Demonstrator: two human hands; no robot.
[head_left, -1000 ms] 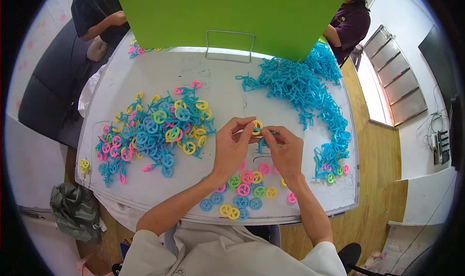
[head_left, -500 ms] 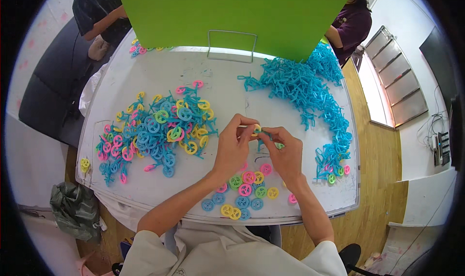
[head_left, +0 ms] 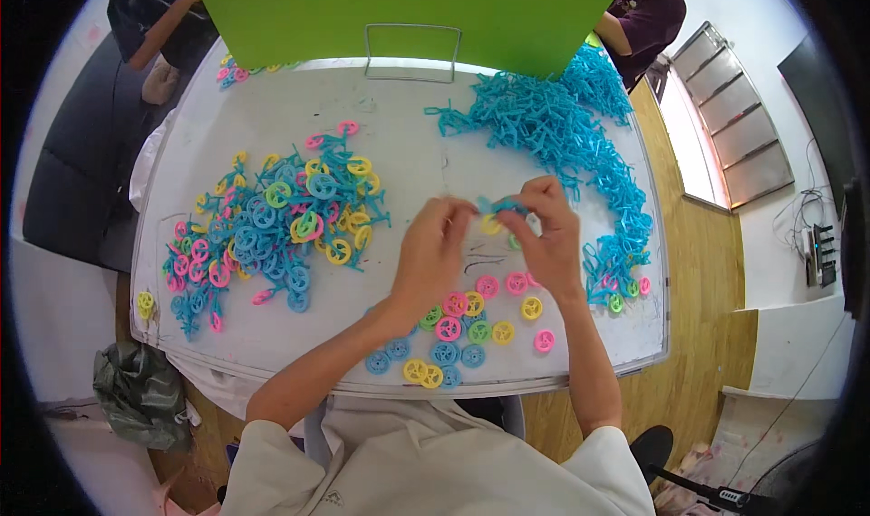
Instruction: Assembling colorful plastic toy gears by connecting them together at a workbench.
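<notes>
Over the middle of the table, my right hand [head_left: 551, 244] pinches a small blue plastic frame piece [head_left: 509, 205]. A yellow spoked toy wheel [head_left: 490, 224] shows at that piece's left end. Close by on the left is my left hand [head_left: 430, 249], thumb and fingers pressed together and slightly blurred; what they hold, if anything, is hidden. Below the hands lie loose pink, yellow, green and blue wheels [head_left: 448, 328], some overlapping. To the left spreads a heap of blue frames with coloured wheels on them [head_left: 263, 226].
A large pile of bare blue frame pieces [head_left: 544, 117] runs down the table's right side. Across the far side stands a green panel [head_left: 399, 18] with a wire stand [head_left: 412, 79] before it. Two people sit beyond, one at each side.
My hands have moved slightly apart, and more of the blue piece and yellow wheel shows in the right one. The view has shifted, so the table sits higher and further left.
</notes>
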